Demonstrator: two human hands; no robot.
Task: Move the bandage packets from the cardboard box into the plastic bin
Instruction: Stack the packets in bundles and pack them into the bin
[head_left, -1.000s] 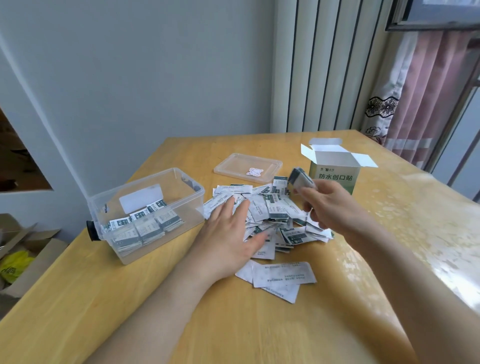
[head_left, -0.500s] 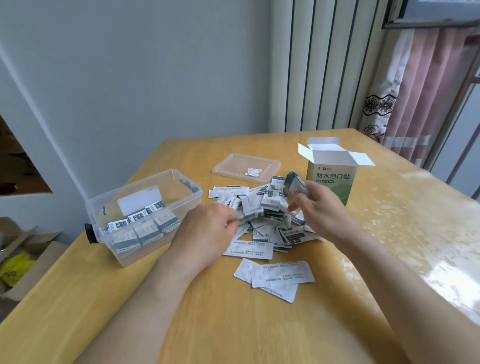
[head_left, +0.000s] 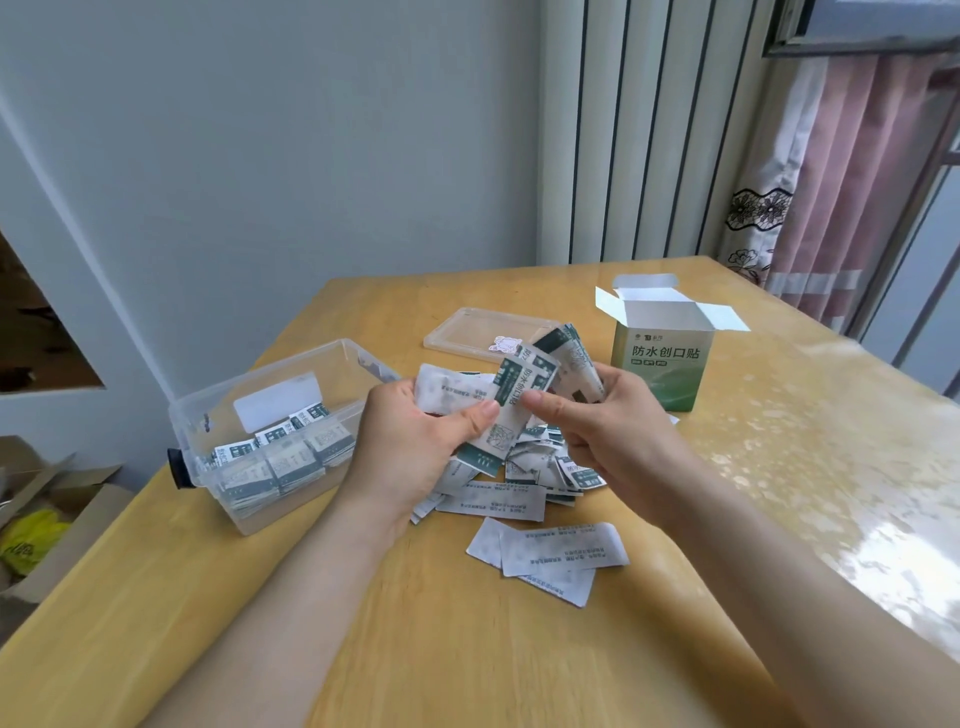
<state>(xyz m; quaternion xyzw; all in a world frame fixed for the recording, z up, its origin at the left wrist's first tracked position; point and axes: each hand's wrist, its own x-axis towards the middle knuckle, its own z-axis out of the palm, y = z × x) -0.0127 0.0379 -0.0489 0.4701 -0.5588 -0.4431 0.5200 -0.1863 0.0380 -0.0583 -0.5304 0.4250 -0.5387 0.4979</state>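
Nearest, loose on the table: flat bandage packets. Gripped in curled fingers of left hand and right hand: more packets. Probably light, thin, slippery; best pinched across flat faces. Beyond: part-filled plastic bin, open cardboard box.

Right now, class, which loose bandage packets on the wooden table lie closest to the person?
The small overlapping cluster of white paper bandage packets, grey-printed backs up, lying apart from the main heap of packets on its near side.
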